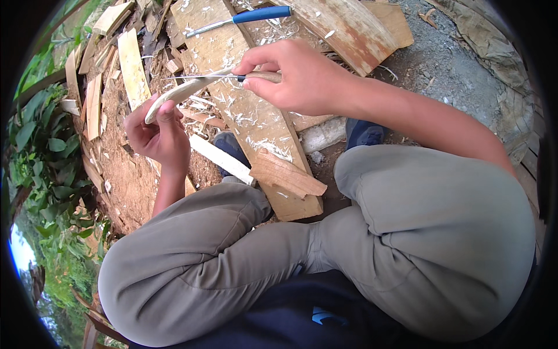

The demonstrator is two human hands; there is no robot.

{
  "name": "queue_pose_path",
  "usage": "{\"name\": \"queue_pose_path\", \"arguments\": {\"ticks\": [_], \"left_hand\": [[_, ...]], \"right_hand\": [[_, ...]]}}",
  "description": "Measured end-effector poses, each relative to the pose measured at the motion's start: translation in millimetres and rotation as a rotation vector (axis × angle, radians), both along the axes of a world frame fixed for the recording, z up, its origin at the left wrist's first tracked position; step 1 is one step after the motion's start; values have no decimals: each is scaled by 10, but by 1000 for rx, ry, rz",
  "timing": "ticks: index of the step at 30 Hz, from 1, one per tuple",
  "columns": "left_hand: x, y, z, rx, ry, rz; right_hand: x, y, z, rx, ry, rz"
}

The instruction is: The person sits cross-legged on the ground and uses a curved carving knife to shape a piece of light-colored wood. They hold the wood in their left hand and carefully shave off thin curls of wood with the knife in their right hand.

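My left hand (pixel 156 135) is closed round the lower left end of a pale, curved piece of carved wood (pixel 185 92), thumb pressed on its near side. The wood slants up to the right, toward my right hand (pixel 305 78). That hand grips the wooden handle of a slim carving knife (pixel 266 76). The knife's thin blade points left and lies along the upper edge of the wood, seemingly touching it. Below both hands is a long wooden plank (pixel 256 125) strewn with curled shavings. What the far end of the carved piece looks like is partly hidden behind my right fingers.
A blue-handled tool with a thin metal shaft (pixel 261 14) lies across the plank's far end. A broad board (pixel 349 32) rests at the back right. Wood offcuts (pixel 133 67) and chips litter the left ground. A brown wood scrap (pixel 288 173) sits near my knees, and leafy plants (pixel 52 145) edge the left.
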State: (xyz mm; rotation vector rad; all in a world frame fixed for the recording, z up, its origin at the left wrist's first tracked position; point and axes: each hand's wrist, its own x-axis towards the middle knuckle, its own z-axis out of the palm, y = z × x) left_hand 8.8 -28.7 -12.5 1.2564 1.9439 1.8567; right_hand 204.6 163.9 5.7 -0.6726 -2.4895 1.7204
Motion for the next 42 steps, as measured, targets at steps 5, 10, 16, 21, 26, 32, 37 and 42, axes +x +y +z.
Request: {"name": "queue_pose_path", "arguments": {"ticks": [5,10,16,21,26,32,37,42], "left_hand": [[-86,16,16,-60,59,-11],[-16,73,-10,7,100,-6],[9,81,-20,12,34,31],[-19,55,28,-2,32,9],[-15,97,15,-10,55,-4],[16,121,16,-2,60,-10],[9,114,31,-4,32,-24],[11,101,27,8,23,-36]], "right_hand": [[-134,102,221,36,-51,55],[-84,54,102,13,-94,-28],[-57,-9,81,-27,-2,-53],[-123,-51,146,28,98,-28],[-123,27,116,0,8,-30],[-88,58,79,-7,34,-29],[-72,-11,38,70,-110,15],[15,-42,-3,9,-39,-28]]}}
